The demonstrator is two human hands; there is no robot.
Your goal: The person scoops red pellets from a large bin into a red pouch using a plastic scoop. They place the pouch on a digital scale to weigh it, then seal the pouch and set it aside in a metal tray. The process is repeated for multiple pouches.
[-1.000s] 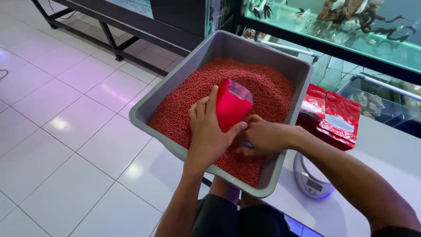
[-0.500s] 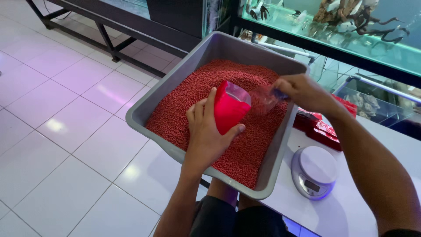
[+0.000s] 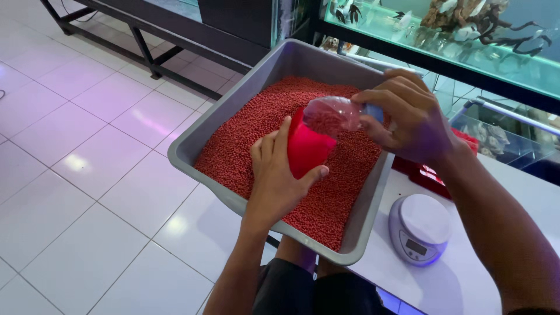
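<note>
Nearest, at six o'clock, the person's dark-clothed lap shows under the raised forearms, and two hands are at work over one grey tub (image 3: 192, 153). To the right, at about four o'clock from the tub's centre, one small white kitchen scale (image 3: 419, 227) sits on the white bench (image 3: 496, 268). The left hand (image 3: 279, 175) comes up from six o'clock and holds one red pouch (image 3: 306, 149) above the tub; its fingers (image 3: 269, 144) are pressed together flat against the pouch's left face while the thumb clamps the lower right corner, so the pouch stands between thumb and fingers, its open mouth tilted toward one o'clock. The tub is filled nearly wall to wall with small red pellets (image 3: 256, 128), too many to count. At two o'clock from the pouch, the right hand (image 3: 405, 116) grips one clear plastic scoop (image 3: 329, 115) cut like a bottle end; its fingers curl around the narrow blue neck, pinching it, and the scoop's wide end lies over the pouch's mouth, touching or just beside the rim. The scoop holds a small heap of the same pellets. Beyond the right wrist, at three o'clock, a bit of red packaging (image 3: 429, 172) lies on the bench. Farthest, at twelve to two o'clock, a glass aquarium (image 3: 443, 35) holds greenish water, driftwood and several fish, with white floor tiles (image 3: 76, 134) spreading at nine o'clock.
</note>
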